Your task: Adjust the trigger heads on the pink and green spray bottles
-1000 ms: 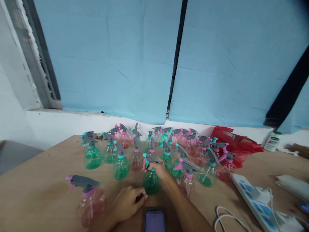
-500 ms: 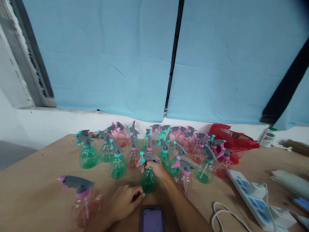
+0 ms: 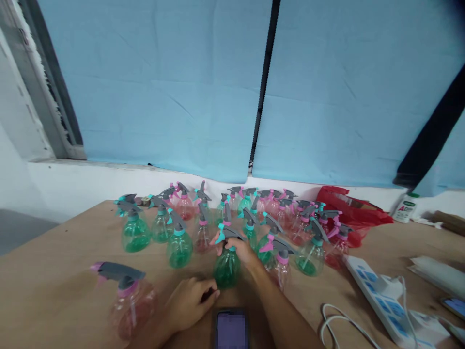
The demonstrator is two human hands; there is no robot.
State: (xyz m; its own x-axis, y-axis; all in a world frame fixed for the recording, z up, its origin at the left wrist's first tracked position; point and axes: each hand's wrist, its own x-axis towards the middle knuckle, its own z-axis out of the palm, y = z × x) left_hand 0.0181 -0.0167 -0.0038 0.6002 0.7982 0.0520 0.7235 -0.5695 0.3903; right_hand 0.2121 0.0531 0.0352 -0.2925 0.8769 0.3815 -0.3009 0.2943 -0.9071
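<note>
Green spray bottle (image 3: 227, 274) at the centre of our clock, and the right hand (image 3: 240, 248) stays wrapped round its neck, just under the trigger head! Nothing but the view has shifted this past second, so the handling looks to be at a pause. Towards eight o'clock the left hand (image 3: 192, 300) curls beside the base, whether holding anything I can't tell, with the phone (image 3: 231, 329) at six

The held bottle (image 3: 226, 270) was tinted green, topped with grey, ringed in teal. The front-left bottle (image 3: 134, 308) was coloured pink, its grey head (image 3: 121, 272) tipped with pink. The curtains (image 3: 163, 87) were coloured pale blue, the bag (image 3: 348, 211) red. The strip (image 3: 384, 306) was patterned blue on white, the tabletop (image 3: 65, 271) toned brown.
</note>
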